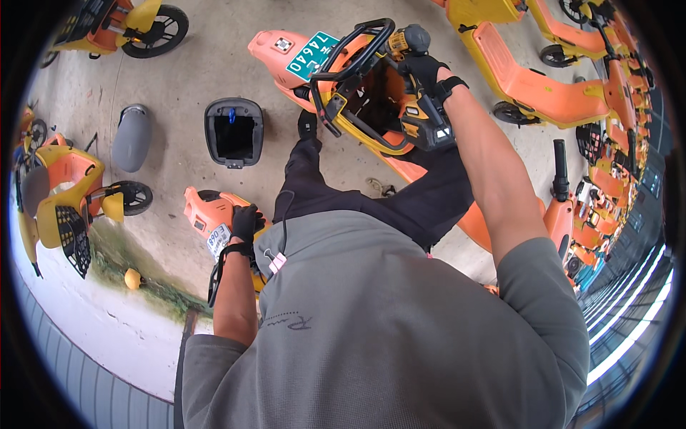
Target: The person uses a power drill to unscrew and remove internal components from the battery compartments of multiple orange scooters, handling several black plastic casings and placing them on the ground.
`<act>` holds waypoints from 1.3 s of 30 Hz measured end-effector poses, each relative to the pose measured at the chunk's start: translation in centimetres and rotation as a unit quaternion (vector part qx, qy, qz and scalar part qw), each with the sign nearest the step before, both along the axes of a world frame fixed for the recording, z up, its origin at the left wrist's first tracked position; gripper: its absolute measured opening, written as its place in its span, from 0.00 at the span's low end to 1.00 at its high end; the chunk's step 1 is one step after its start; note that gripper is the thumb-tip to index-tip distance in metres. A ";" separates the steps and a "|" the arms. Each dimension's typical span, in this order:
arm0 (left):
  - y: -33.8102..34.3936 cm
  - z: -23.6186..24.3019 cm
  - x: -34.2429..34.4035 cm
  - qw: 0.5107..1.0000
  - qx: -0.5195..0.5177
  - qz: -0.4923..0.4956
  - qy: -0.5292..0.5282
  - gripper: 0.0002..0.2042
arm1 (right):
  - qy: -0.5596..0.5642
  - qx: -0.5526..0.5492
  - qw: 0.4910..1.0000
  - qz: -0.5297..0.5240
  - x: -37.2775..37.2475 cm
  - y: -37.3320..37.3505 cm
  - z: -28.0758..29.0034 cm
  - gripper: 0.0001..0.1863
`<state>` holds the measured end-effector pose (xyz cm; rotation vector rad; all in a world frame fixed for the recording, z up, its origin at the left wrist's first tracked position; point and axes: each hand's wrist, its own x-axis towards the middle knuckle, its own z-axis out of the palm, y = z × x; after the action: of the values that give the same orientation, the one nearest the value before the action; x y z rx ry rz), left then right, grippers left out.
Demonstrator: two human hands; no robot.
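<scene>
In my gloved right hand [423, 71] is a yellow-and-black cordless drill [414, 118], gripped by its handle. Its head lies close to the black tubular rack [382, 30] on an orange scooter [275, 48] standing between my legs. The scooter's seat opening [379, 96] is uncovered, with a dark hollow inside. My gloved left hand [244, 223] rests against the orange rear cover [207, 212] of another scooter at my left. Its fingers are dark and partly hidden, so I cannot tell how they are bent.
On the concrete floor lie a grey scooter seat [133, 138] and a dark tray-like shell [234, 163] with something blue in it. More orange-and-yellow scooters stand at left [71, 171], upper left and right [522, 86]. A white wall [114, 307] edges the left side.
</scene>
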<state>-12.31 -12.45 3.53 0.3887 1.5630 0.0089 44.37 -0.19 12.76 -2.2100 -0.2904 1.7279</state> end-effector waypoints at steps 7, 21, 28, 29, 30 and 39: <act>0.1 -0.3 -0.4 1.000 -0.007 0.024 0.005 0.06 | -0.026 0.025 0.999 0.027 1.0 -0.4 -0.4 0.11; 1.1 0.8 0.3 0.999 -0.028 0.028 0.028 0.10 | -0.005 0.029 1.000 0.002 1.2 -1.2 -2.0 0.09; 2.1 1.6 1.1 0.998 -0.018 0.032 0.042 0.11 | 0.005 0.038 0.998 -0.042 -0.2 -1.6 0.1 0.10; 2.3 1.4 1.1 0.999 -0.017 0.030 0.042 0.11 | 0.010 0.049 0.997 -0.051 -0.2 -1.8 0.1 0.10; 2.5 1.2 1.2 0.999 -0.002 0.010 0.043 0.12 | 0.010 0.050 0.997 -0.053 -0.1 -2.1 0.1 0.10; 9.5 6.1 13.4 0.837 0.335 -0.433 0.014 0.12 | 0.069 0.196 0.973 -0.096 0.8 -6.8 -1.7 0.11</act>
<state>1.06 -3.00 9.64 1.6370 1.2463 -0.1568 45.19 -7.02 11.09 -1.7670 -0.3379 1.5545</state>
